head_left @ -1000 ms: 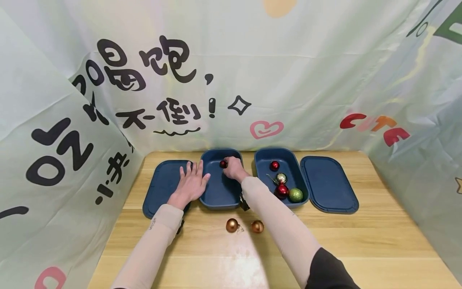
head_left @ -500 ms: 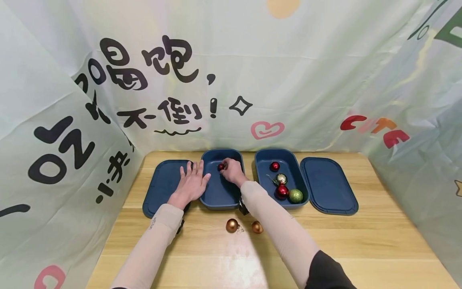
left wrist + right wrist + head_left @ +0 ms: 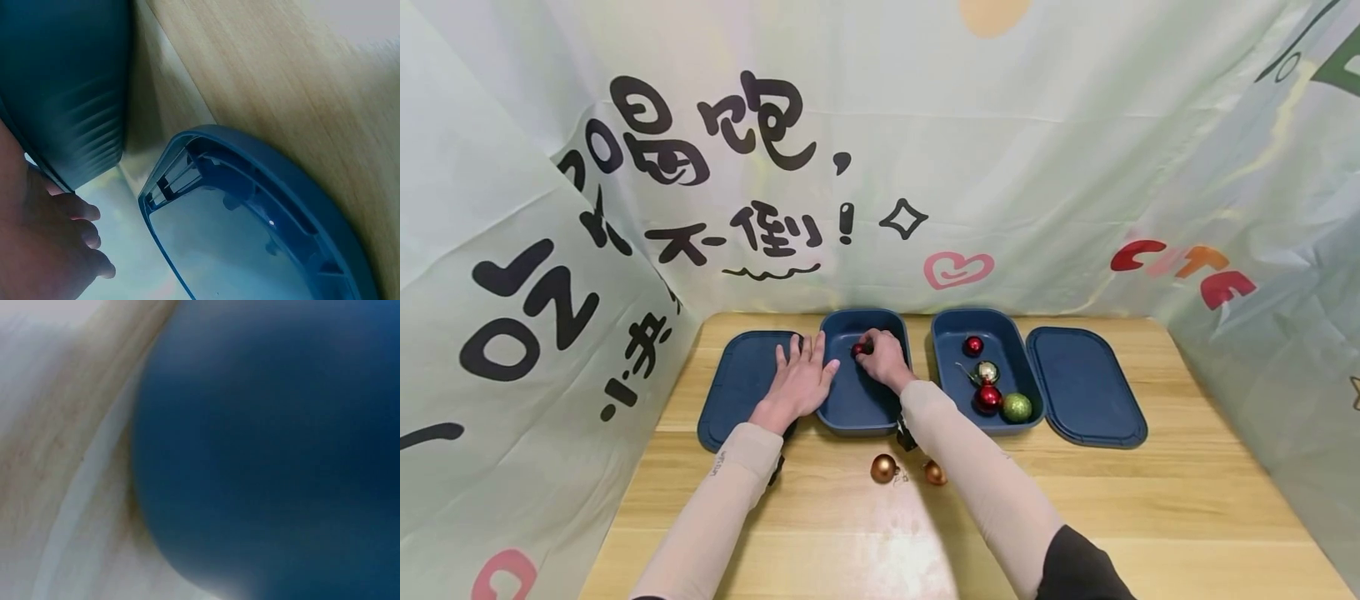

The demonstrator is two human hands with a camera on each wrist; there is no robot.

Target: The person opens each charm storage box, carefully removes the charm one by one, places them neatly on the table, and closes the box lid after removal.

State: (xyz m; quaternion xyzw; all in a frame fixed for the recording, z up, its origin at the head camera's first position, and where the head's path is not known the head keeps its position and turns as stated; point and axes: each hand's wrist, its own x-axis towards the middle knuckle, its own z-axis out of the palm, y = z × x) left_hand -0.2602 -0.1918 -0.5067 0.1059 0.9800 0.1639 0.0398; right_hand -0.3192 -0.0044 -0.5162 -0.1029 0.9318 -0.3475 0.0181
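Note:
My right hand [image 3: 886, 358] reaches into the left blue box [image 3: 857, 408] and pinches a small dark red bauble [image 3: 857, 351] near its far end. The fingertips partly hide the bauble. My left hand [image 3: 797, 379] lies with fingers spread and straight at the left rim of this box, over the edge of a blue lid [image 3: 741, 387]. In the left wrist view, the fingers [image 3: 81, 228] extend along the box [image 3: 69, 81], with the lid [image 3: 234, 147] beside them. A blurred blue surface [image 3: 262, 462] fills most of the right wrist view.
A second blue box [image 3: 951, 379] holds red baubles [image 3: 987, 398], a gold one [image 3: 986, 372] and a glittery green one [image 3: 1017, 407]. Its lid [image 3: 1086, 387] lies to the right. Two copper baubles [image 3: 883, 468] rest on the wooden table [image 3: 1180, 500] in front. Printed cloth [image 3: 1037, 192] hangs behind.
My right hand has shifted slightly left and nearer inside the left box, carrying the dark red bauble along. My left hand has stayed at the rim. The head view has shifted a little.

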